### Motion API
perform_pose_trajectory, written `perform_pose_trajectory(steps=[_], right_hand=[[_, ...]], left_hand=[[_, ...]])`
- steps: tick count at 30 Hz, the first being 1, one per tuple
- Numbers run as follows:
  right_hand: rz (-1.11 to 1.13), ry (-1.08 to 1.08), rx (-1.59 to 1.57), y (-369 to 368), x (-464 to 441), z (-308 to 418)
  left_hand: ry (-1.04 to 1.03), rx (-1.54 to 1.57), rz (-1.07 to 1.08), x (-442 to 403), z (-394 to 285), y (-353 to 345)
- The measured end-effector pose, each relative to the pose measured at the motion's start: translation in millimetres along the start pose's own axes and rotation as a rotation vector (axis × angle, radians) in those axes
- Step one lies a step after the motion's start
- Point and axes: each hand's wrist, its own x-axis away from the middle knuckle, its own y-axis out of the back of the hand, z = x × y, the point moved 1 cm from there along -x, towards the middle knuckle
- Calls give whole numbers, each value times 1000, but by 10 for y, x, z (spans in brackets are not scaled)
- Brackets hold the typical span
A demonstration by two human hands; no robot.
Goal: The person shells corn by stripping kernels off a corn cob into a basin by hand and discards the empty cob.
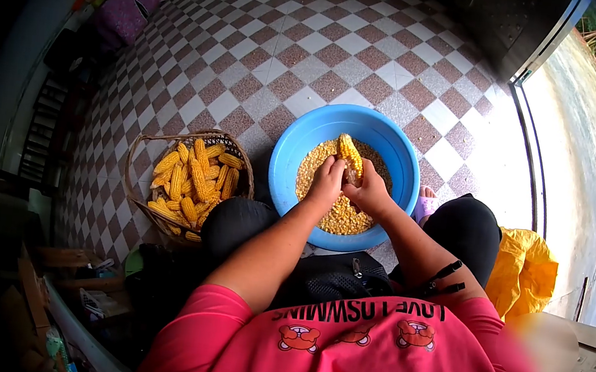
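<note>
Over a blue basin (pixel 282 162), both my hands grip one ear of corn (pixel 349 150), its yellow tip pointing away from me. My left hand (pixel 326 180) is closed around the ear's lower left side. On the other side, my right hand (pixel 370 188) is closed on it, the thumb close to the left hand. The ear's lower part is paler and partly covered by my fingers. Loose corn kernels (pixel 344 217) cover the bottom of the basin beneath my hands.
A woven basket (pixel 134 186) piled with ears of corn (pixel 196 174) stands left of the basin on the checkered tile floor (pixel 267 72). A yellow sack (pixel 523 274) lies right of my knee, near an open doorway. Boxes and clutter (pixel 91 295) are at lower left.
</note>
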Motion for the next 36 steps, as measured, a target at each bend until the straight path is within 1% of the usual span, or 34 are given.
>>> perform_pose_trajectory(steps=[2,3,4,5,6,7,9,10,11,13,14,15,17,21,23,24,26,27,29,30,31,33,34,36], right_hand=[[-12,16,43,-12,-7,-28],[-22,33,85,-33,-23,-56],[-19,35,85,-90,-63,-170],[-119,251,212,-160,-109,-316],[-220,467,338,-190,-105,-323],[-219,467,338,-189,-107,-356],[-184,410,325,-192,-102,-377],[-45,143,218,-153,-46,-193],[-44,143,218,-105,-16,-87],[146,-101,-125,-60,14,-8],[138,-86,-199,-81,-3,-63],[137,-86,-198,-76,-15,-87],[200,-139,-379,-57,-26,-113],[189,-173,-445,-33,-19,-87],[163,-161,-419,-21,-18,-99],[162,-160,-420,-21,-20,-93],[116,-94,-238,-17,-27,-78],[116,-94,-238,-55,-58,-177],[-165,544,289,-151,-128,-417],[-150,472,302,-155,-116,-402],[-149,471,302,-152,-105,-381],[-17,184,169,-130,-67,-308],[-17,183,169,-100,-38,-217],[134,-101,-41,-68,1,-104]], left_hand=[[85,256,-16,-50,103,-6],[84,256,-19,-60,101,10],[142,259,10,-71,98,23],[202,262,39,-78,94,27],[218,206,-4,-70,44,34],[218,207,-5,-51,-4,25],[237,166,-50,-5,-85,8],[199,118,-77,-35,-49,9],[199,119,-78,-47,-7,3],[33,-259,-165,-38,-59,8],[21,-279,-165,-23,-75,9],[21,-278,-165,-19,-61,7],[-43,-324,-158,-11,-41,-4],[-66,-356,-157,-1,17,-6],[-2,-60,-12,8,-8,28],[-2,-60,-11,-2,-1,38],[237,441,90,-31,32,38],[237,441,90,-36,20,39],[276,420,-18,-39,-11,46],[312,353,-37,-53,7,44],[313,353,-38,-60,22,39],[194,72,-97,-72,36,38],[194,72,-97,-76,35,37],[70,-205,-131,-77,7,45]])
